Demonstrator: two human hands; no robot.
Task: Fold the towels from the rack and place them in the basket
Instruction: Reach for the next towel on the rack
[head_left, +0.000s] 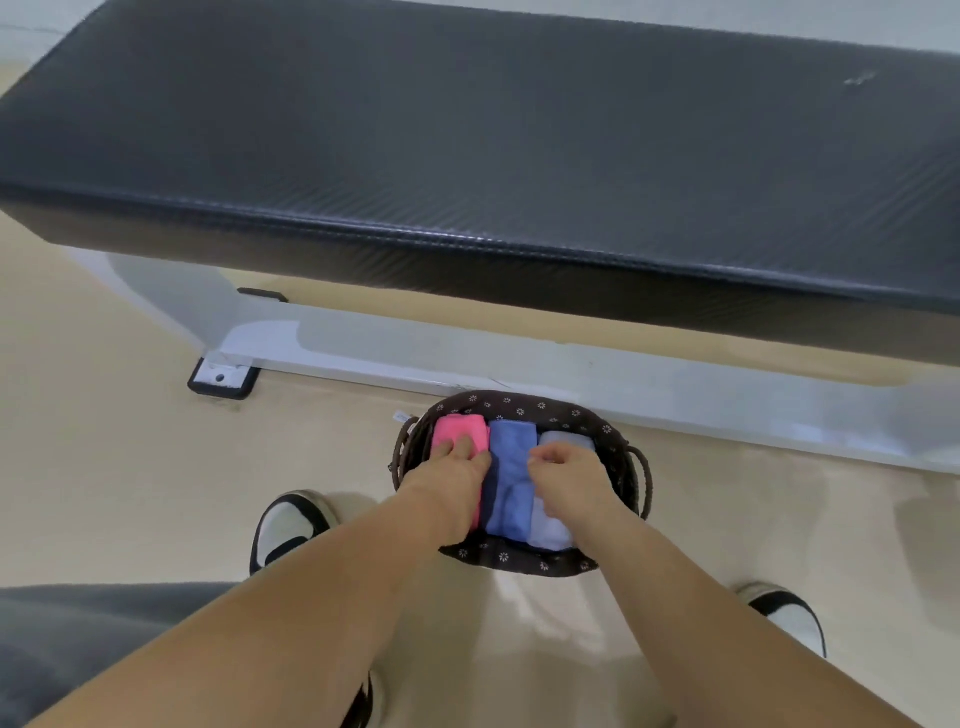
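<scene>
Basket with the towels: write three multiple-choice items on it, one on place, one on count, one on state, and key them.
1. Where does the basket stand?
A. on the floor beside the bench
B. on a shelf
C. on a chair

2. How many towels lie in it?
A. two
B. three
C. five

3. What is the left hand doing?
A. gripping a shoe
B. hanging idle away from the basket
C. pressing on the pink towel

Key:
1 A: it sits on the floor just in front of the bench's base.
2 B: a pink, a blue and a pale one lie side by side.
3 C: its fingers lie on the pink towel.
</scene>
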